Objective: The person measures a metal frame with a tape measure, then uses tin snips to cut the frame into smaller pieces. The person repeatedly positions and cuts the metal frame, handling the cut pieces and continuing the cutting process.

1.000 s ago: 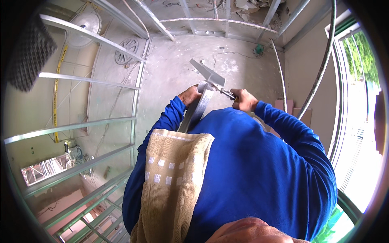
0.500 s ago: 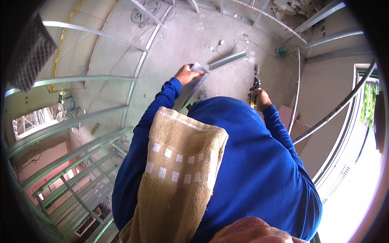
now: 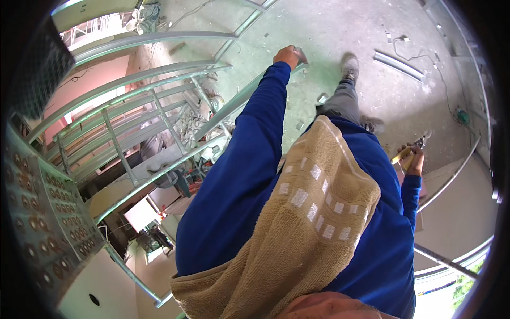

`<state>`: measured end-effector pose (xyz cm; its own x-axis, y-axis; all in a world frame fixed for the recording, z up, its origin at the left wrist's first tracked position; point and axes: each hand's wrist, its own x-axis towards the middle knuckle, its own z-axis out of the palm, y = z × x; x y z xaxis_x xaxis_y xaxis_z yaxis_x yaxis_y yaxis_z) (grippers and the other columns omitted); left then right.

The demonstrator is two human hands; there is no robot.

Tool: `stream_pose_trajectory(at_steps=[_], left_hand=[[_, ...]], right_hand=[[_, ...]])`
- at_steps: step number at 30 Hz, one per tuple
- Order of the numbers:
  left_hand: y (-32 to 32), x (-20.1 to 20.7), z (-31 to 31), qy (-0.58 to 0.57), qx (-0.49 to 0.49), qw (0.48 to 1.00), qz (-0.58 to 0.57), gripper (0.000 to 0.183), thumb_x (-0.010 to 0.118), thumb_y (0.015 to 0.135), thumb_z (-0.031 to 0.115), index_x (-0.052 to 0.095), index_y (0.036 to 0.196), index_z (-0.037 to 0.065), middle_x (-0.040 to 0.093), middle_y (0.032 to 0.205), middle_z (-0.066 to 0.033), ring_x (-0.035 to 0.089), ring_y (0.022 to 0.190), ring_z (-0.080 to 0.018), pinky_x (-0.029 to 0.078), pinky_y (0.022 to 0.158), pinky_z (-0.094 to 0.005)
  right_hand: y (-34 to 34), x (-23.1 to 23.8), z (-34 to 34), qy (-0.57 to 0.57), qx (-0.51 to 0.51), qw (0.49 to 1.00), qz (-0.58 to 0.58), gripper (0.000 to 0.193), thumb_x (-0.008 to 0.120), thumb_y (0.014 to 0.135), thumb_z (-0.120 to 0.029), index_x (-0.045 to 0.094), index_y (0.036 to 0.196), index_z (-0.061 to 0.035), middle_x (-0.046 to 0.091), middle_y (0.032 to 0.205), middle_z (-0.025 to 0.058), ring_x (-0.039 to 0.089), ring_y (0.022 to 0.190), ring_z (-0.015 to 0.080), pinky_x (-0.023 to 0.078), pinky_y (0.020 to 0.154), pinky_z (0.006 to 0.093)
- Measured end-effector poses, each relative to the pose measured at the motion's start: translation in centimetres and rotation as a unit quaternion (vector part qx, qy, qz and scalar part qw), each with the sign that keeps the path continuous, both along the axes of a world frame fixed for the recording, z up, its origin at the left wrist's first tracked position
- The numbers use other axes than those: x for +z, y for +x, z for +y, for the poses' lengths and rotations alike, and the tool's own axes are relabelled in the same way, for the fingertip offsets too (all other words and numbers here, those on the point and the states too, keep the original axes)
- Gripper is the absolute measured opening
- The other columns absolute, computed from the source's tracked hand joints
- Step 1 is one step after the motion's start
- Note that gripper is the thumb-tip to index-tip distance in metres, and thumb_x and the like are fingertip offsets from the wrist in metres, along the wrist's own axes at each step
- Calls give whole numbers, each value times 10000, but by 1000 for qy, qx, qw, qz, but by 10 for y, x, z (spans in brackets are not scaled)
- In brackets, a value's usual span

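Note:
My left hand [image 3: 287, 57] is stretched out ahead and closed round one end of a metal channel [image 3: 241, 100]. The channel slants down to the left, partly hidden by my blue sleeve. At my right side, my right hand [image 3: 416, 160] is wrapped round tin snips [image 3: 405, 157] with yellow handles and a dark metal head pointing away from me. A second, short metal channel [image 3: 398, 66] lies on the concrete floor ahead, touched by neither hand. A beige towel [image 3: 313, 212] hangs over my front.
Scaffold frames [image 3: 159, 114] with metal bars stand close on my left, beside a perforated metal plank [image 3: 58, 212]. A thin cable [image 3: 425, 56] runs over the floor to a green round object [image 3: 463, 117]. A bent bar [image 3: 451, 173] crosses at right. Debris [image 3: 210, 151] lies beyond the scaffold.
My body and view have turned left toward the scaffold. My left hand has swung the channel that way, and one foot now shows stepped forward. The snips stay in my right hand.

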<state>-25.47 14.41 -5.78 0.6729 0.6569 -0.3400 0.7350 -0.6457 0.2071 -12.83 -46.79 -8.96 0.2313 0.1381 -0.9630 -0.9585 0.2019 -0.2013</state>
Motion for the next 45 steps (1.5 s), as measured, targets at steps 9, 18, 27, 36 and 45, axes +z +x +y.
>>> stream_pose_trajectory(at_steps=[9,18,27,36,45], left_hand=[[-136,-31,186,7,-284,933,220,229,630,848,238,702,959,52,692,1043,-174,653,994,-362,522,889,-456],[6,73,267,-3,-249,901,356,503,598,859,93,576,1358,28,643,1272,-276,612,1197,-418,485,1040,-458],[297,-112,-33,-516,119,848,35,466,735,906,124,572,1339,65,707,1162,-163,739,897,-269,578,715,-366],[272,-314,-326,-540,304,752,226,546,554,1016,530,584,1328,83,712,1220,-109,735,994,-248,517,792,-401],[322,-448,-307,-562,518,620,179,636,453,1028,607,460,1336,52,668,1246,-175,692,1047,-366,481,884,-515]], right_hand=[[56,31,95,-56,47,997,5,313,599,904,-262,601,1084,-6,692,950,189,699,787,339,589,692,465],[84,45,164,76,-60,994,50,404,725,826,-278,586,1133,-55,648,1048,155,677,864,320,569,762,469],[89,-34,145,113,-101,987,55,516,749,811,-260,540,1265,-134,632,1180,144,650,1056,342,516,946,537],[49,-142,127,31,-222,970,97,315,640,859,-274,584,1089,-66,634,975,82,630,875,260,535,806,392],[116,-71,123,-7,-224,973,51,765,626,805,-275,380,1490,-42,541,1277,201,560,1203,360,429,1067,542]])
